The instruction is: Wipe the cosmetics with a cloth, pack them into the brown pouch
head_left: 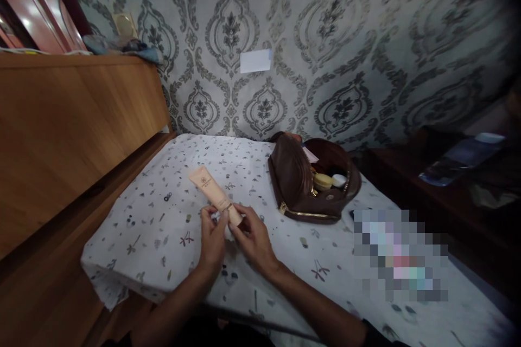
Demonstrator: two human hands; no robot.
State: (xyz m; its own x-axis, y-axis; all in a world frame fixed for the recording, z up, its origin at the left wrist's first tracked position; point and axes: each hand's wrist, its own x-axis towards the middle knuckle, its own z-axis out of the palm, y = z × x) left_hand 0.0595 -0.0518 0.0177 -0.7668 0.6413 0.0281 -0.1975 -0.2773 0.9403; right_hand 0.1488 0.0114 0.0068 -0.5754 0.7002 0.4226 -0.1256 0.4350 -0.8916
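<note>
A pale peach tube (210,185) is marked with a round dark emblem and dark lettering. At three o'clock from it, a dark brown bag (288,171) is trimmed with gold-coloured zips, and a yellow lid (323,181) and a white lid (338,180) are seen inside. The white cloth (142,200) is scattered with small grey motifs and dark reddish sprigs. At twelve o'clock, pale grey wallpaper (280,21) is covered with darker grey damask medallions. At ten o'clock, a cabinet (81,135) is coloured orange-brown, with streaked wood grain.
</note>
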